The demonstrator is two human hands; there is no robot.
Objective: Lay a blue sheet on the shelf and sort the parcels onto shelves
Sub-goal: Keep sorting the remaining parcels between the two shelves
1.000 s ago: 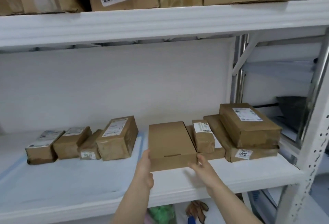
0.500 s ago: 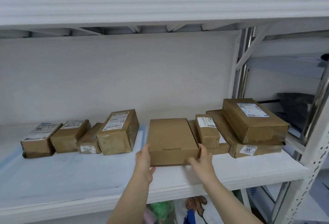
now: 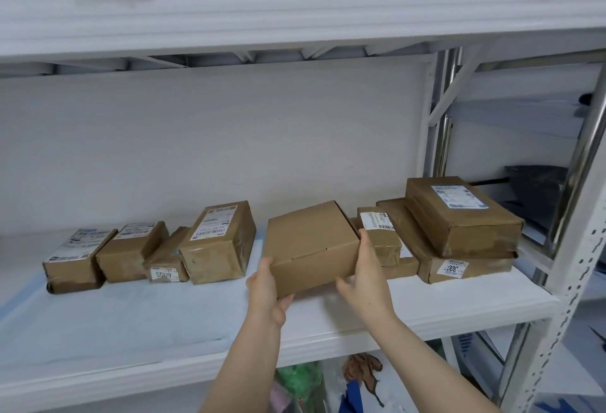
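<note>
The plain brown box (image 3: 311, 245) is tilted, and the grip on it looks shallow, so it may slip. If either palm loosens, the box could drop onto the front of the shelf (image 3: 426, 324) or over its edge. It sits in a tight gap, so swinging it right would likely nudge the small parcel (image 3: 380, 235), which the right fingers (image 3: 364, 242) nearly touch. Swinging it left could bump the labelled parcel (image 3: 218, 242) standing on the blue sheet (image 3: 98, 314). The tuck-in lid might also pop open if it is squeezed.

The box lies between the two hands. The left hand (image 3: 267, 291) cups its lower left front corner, thumb underneath. The right hand (image 3: 369, 271) holds its right side, fingers running up that side and thumb under the front edge. I cannot tell whether the far end is resting on the shelf.
</note>
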